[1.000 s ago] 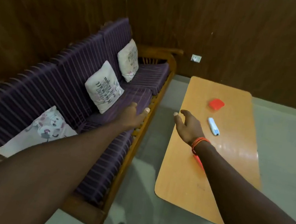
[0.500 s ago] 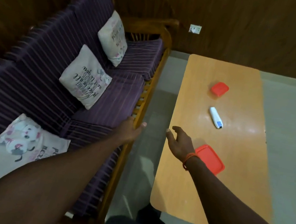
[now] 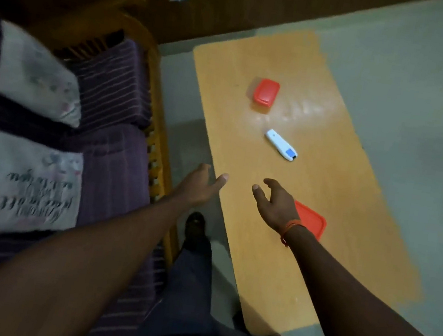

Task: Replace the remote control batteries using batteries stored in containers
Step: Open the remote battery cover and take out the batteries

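A white remote control (image 3: pixel 281 145) with a blue patch lies on the long wooden table (image 3: pixel 333 201). Beyond it stands a small red container (image 3: pixel 266 91) with its lid on. A flat red container (image 3: pixel 310 220) sits nearer, partly hidden behind my right wrist. My right hand (image 3: pixel 275 203) hovers over the table, fingers spread and empty, short of the remote. My left hand (image 3: pixel 200 185) is stretched out over the table's left edge, open and holding nothing.
A purple striped sofa (image 3: pixel 109 139) with a wooden frame and several white cushions (image 3: pixel 24 187) runs along the left. A narrow strip of floor (image 3: pixel 181 139) separates it from the table. My leg and foot (image 3: pixel 196 233) stand in that gap. Dark wood panelling backs the room.
The view has swung right and down over the table. Both hands have come closer together above the table's near left part; the flat red container is partly covered by my wrist.
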